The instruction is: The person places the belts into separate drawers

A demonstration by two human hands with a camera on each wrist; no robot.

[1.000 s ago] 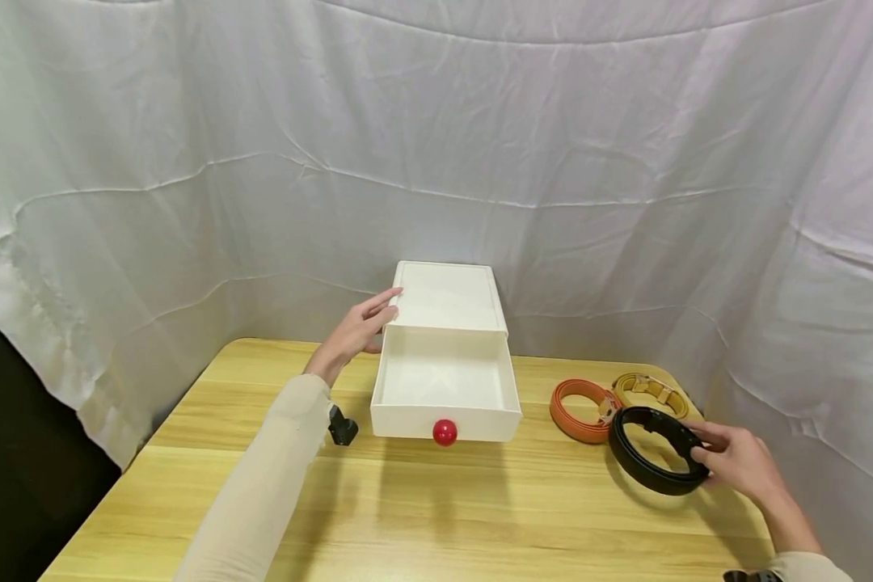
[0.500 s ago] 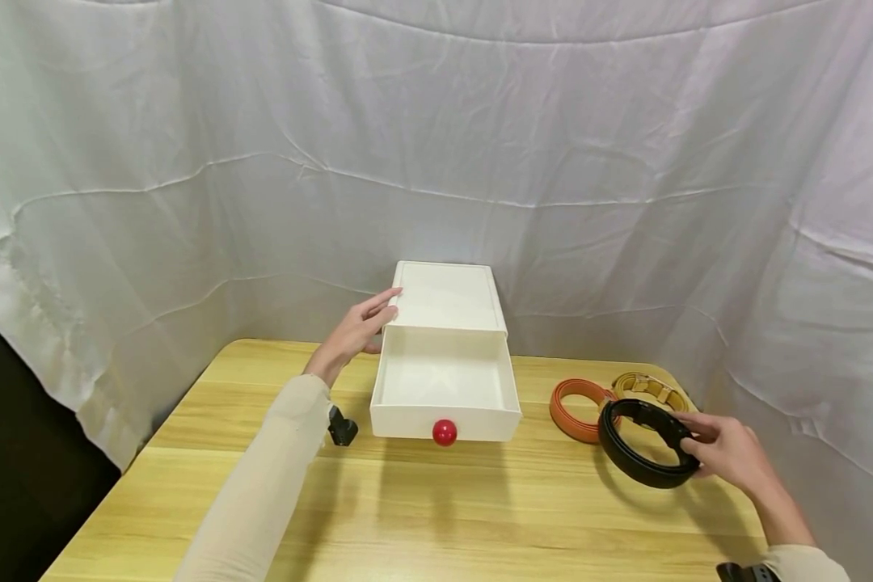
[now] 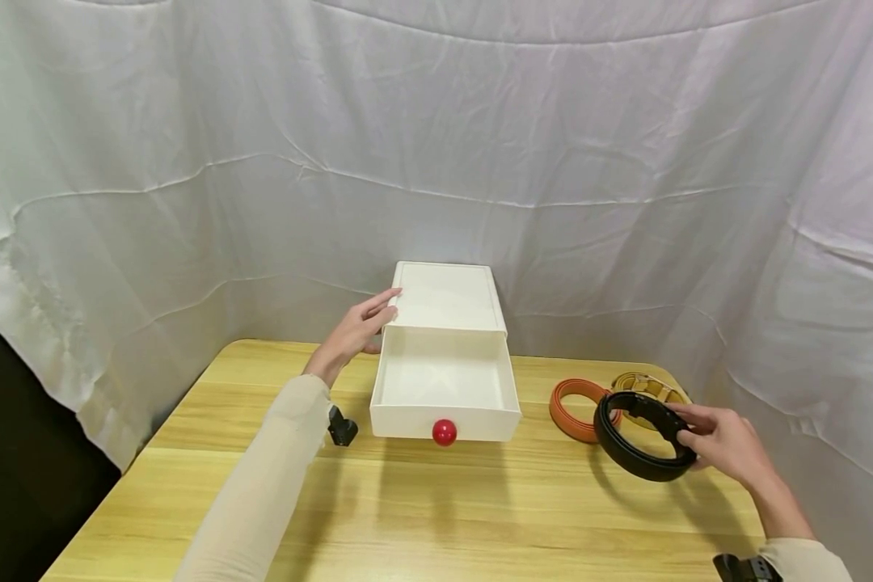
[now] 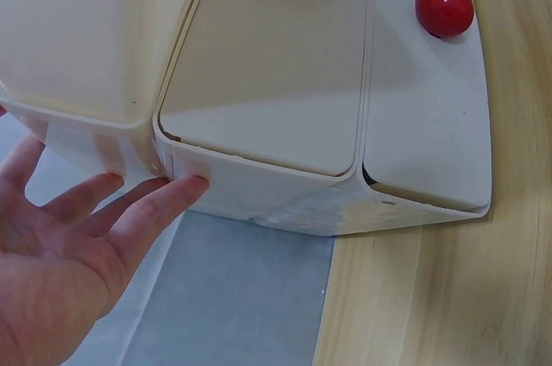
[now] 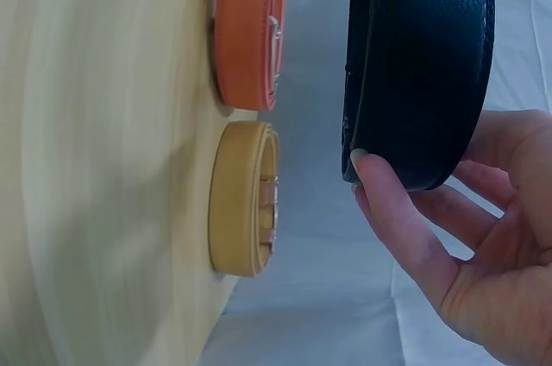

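A white drawer box (image 3: 445, 297) stands at the back of the wooden table (image 3: 422, 517), its drawer (image 3: 444, 386) pulled out with a red knob (image 3: 444, 432) on the front. My left hand (image 3: 356, 327) rests with straight fingers against the box's left side (image 4: 129, 163). My right hand (image 3: 720, 443) grips a coiled black belt (image 3: 638, 436) and holds it above the table at the right; in the right wrist view the fingers (image 5: 397, 219) wrap round the black belt (image 5: 423, 64). Beside it lie a coiled orange belt (image 3: 576, 408) and a coiled tan belt (image 3: 651, 386).
White cloth (image 3: 436, 153) hangs behind and to the right of the table. A small black device (image 3: 342, 427) sits by my left wrist. The orange belt (image 5: 250, 29) and tan belt (image 5: 246, 198) lie near the table's right edge.
My right hand has lifted the black belt off the table and moved it a little left and up. The left hand and the drawer have not moved.
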